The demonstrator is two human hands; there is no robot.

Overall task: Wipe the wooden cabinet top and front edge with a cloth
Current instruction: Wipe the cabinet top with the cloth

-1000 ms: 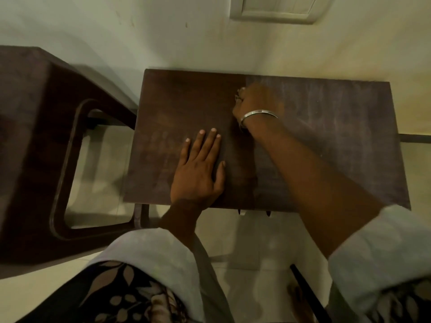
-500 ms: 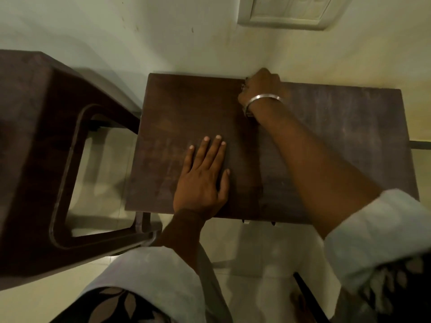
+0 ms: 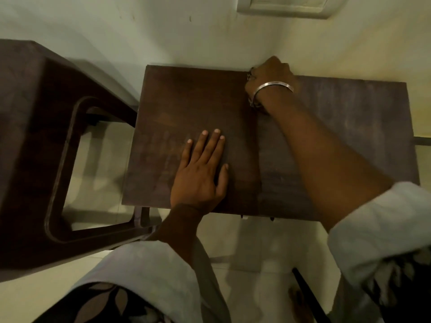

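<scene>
The wooden cabinet top (image 3: 186, 96) is a dark brown rectangle standing against the wall. Its left half looks darker, while its right half (image 3: 349, 127) is greyish and streaked. My left hand (image 3: 200, 173) lies flat on the top near the front edge, fingers straight and spread. My right hand (image 3: 270, 75), with a metal bangle on the wrist, is curled at the back edge where the top meets the wall. It grips a dark cloth (image 3: 252, 103), of which only small bits show beside the hand; the rest is hidden under it.
A dark brown stool (image 3: 35, 136) with an open frame stands close on the left, almost touching the cabinet. A switch plate (image 3: 286, 5) is on the wall above. Pale floor tiles (image 3: 268, 248) lie below the front edge, with a dark stick (image 3: 307, 297) at the bottom right.
My right hand has slid with the cloth from the middle of the top to the back edge by the wall. The left hand has stayed flat in place.
</scene>
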